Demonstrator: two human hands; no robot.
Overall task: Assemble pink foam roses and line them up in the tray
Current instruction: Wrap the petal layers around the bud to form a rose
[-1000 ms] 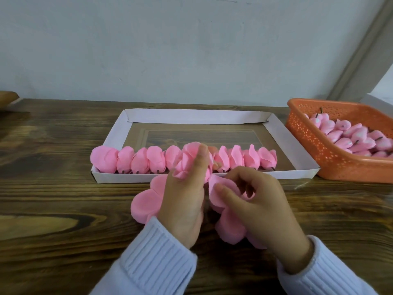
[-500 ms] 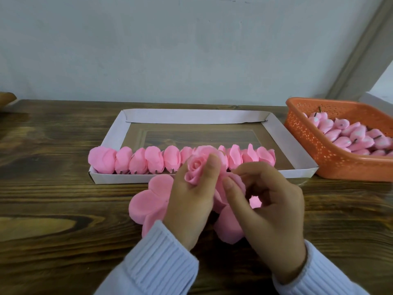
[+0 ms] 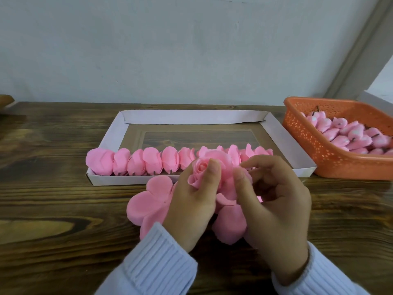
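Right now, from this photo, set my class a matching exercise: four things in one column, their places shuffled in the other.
1. half-made rose
2. row of finished roses
3. rose buds
4. flat petal sheet

A. in the orange basket
B. on the wooden table
C. in the white tray
D. held by left hand and right hand

Pairs: 1-D, 2-C, 3-A, 4-B

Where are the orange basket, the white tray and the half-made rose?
orange basket (image 3: pixel 306 135): head view, on its perforated side wall.
white tray (image 3: pixel 191 117): head view, on its far wall.
half-made rose (image 3: pixel 201 166): head view, on its spiral centre.
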